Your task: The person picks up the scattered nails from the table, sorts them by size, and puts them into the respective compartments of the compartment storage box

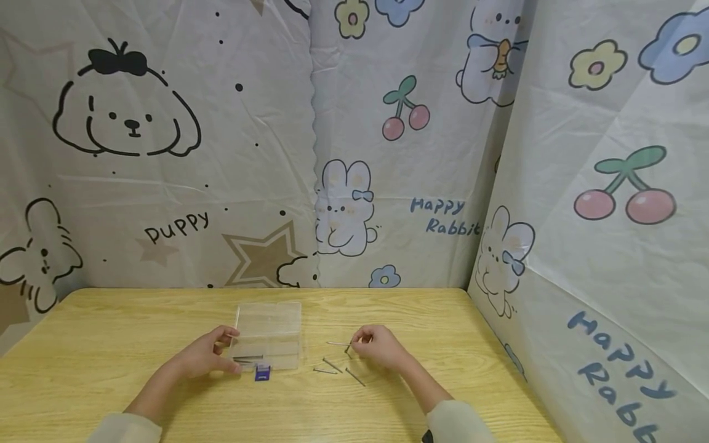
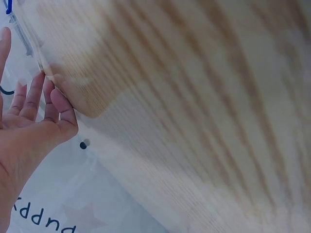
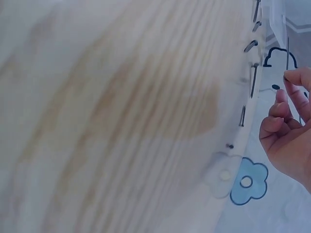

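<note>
A clear plastic box [image 1: 269, 321] with inner compartments lies on the table, some long nails [image 1: 249, 357] in its front part. A purple latch [image 1: 263, 373] juts from its front side. My left hand [image 1: 206, 355] holds the box by its left side, thumb near the front corner and fingers farther back along the edge. To the right of the box, my right hand [image 1: 381, 348] pinches a nail [image 1: 338, 343] between thumb and fingertips, its shaft pointing left. The right wrist view also has this nail [image 3: 287, 53] upright above the fingers.
Several loose nails [image 1: 356, 377] lie on the wooden table [image 1: 382, 412] between the box and my right hand. A printed cloth [image 1: 266, 178] hangs behind the table, and another cloth [image 1: 598, 264] runs along its right side.
</note>
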`<control>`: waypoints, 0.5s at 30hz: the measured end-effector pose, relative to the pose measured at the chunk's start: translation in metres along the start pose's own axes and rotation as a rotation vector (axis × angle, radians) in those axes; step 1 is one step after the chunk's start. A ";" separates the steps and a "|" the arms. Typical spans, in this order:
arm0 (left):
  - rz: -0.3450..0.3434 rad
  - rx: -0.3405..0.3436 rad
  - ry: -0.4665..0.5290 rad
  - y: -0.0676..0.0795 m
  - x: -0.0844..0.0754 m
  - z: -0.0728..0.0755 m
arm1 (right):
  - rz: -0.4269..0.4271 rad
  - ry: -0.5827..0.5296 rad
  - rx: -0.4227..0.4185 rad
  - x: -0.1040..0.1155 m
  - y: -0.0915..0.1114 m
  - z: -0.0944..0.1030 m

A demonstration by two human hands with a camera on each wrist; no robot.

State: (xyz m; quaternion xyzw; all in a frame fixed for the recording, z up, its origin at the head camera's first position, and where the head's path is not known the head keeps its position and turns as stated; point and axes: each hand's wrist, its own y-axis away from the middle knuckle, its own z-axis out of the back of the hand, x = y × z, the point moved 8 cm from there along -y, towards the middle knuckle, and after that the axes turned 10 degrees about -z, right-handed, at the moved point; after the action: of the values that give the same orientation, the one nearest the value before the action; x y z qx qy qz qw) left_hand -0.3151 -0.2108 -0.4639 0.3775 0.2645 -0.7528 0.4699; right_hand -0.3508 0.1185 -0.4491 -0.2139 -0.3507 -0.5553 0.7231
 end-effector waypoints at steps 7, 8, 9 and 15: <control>-0.002 -0.013 -0.008 0.001 -0.002 0.001 | -0.006 -0.014 -0.001 0.011 -0.003 -0.005; -0.003 -0.014 -0.010 0.001 -0.003 0.001 | -0.005 -0.016 -0.001 0.012 -0.004 -0.006; 0.000 -0.018 -0.010 0.001 -0.003 0.001 | -0.004 -0.018 -0.001 0.013 -0.005 -0.007; 0.004 -0.022 -0.006 0.002 -0.001 0.001 | -0.008 -0.021 -0.005 0.021 -0.008 -0.013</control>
State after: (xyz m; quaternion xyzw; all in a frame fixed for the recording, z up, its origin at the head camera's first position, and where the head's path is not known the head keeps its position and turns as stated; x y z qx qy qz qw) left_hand -0.3133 -0.2114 -0.4624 0.3705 0.2705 -0.7501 0.4763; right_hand -0.3524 0.0933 -0.4431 -0.2200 -0.3578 -0.5569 0.7166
